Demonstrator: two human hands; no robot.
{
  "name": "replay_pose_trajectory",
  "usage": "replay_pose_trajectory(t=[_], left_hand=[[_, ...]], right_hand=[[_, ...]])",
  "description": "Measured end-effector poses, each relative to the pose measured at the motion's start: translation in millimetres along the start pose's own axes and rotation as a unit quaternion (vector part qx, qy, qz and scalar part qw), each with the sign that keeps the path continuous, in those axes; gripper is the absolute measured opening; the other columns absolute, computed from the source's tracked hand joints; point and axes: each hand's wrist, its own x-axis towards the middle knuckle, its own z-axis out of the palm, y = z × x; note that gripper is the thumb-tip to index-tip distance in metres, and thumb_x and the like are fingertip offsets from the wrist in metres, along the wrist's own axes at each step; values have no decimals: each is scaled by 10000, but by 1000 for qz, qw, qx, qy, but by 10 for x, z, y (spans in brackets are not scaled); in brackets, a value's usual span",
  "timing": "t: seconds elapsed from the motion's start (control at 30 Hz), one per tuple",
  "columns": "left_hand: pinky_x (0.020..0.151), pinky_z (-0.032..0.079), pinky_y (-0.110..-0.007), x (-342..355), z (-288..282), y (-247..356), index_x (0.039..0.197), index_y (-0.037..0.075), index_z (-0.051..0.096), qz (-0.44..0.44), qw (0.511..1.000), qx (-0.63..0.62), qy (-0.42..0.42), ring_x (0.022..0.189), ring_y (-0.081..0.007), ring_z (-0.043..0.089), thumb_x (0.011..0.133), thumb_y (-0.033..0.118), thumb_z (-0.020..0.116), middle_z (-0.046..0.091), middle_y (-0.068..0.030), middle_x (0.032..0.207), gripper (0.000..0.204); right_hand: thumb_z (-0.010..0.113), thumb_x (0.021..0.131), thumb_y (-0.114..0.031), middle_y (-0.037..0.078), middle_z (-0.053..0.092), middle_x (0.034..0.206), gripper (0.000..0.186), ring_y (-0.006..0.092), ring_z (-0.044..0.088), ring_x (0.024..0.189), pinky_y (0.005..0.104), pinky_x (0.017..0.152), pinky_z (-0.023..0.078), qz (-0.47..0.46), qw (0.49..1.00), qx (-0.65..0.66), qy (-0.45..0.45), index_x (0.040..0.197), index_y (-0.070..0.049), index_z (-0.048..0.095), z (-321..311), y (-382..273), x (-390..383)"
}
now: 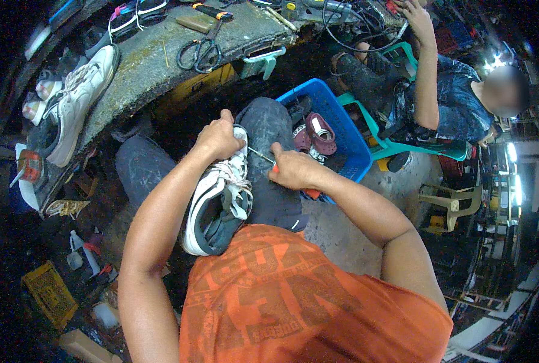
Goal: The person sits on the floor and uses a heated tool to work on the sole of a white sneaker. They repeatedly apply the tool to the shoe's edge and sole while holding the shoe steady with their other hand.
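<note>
A white sneaker (218,183) with a dark lining lies across my lap, its toe pointing away from me and its laces loose. My left hand (220,138) is closed around the toe end and holds the shoe against my thigh. In my right hand (298,168) is an awl (262,156) with a thin metal shaft and an orange handle. Its shaft points left at the side of the sneaker's toe, and the tip is close to or touching the edge; I cannot tell whether it goes in.
A worn bench (145,60) curves across the far left, bearing another white sneaker (83,100) and black scissors (200,55). Right of my knee, a blue basket (353,130) holds maroon shoes (323,137). Another person (445,100) sits on a green chair (366,124) at the far right.
</note>
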Motion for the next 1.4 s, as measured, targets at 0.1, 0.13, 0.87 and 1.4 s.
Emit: replay_pose_trajectory(t=[0.1,0.13,0.87,1.4], left_hand=[[952,518,-485,14,21,2,1259,-2,474,2,1000,0,5,1096,-433,658,775,323,810,681,-279,1138,673],[951,518,-486,23,33,5,1254,-2,478,-2,1000,-2,2,1094,-432,659,775,323,808,680,-280,1140,666],[976,509,-471,17,-9,-37,1268,25,493,-14,999,-24,-37,1127,-408,661,767,326,795,682,-260,1186,658],[961,508,-470,58,21,-125,1261,44,486,0,998,-53,-44,1111,-406,663,767,341,777,690,-257,1154,645]], right_hand=[[636,897,-361,355,673,1021,611,494,665,1022,542,924,513,8,1000,0,7,1290,40,393,-57,25,46],[636,898,-364,354,673,1027,614,495,662,1028,543,926,512,13,1000,-3,9,1298,33,394,-76,33,63],[638,886,-345,355,676,1014,662,493,667,1011,555,910,513,-12,999,-30,0,1363,33,378,-77,44,1],[596,881,-332,316,685,1113,789,462,681,1027,518,932,538,-23,994,-105,-33,1501,58,302,-262,-54,31]])
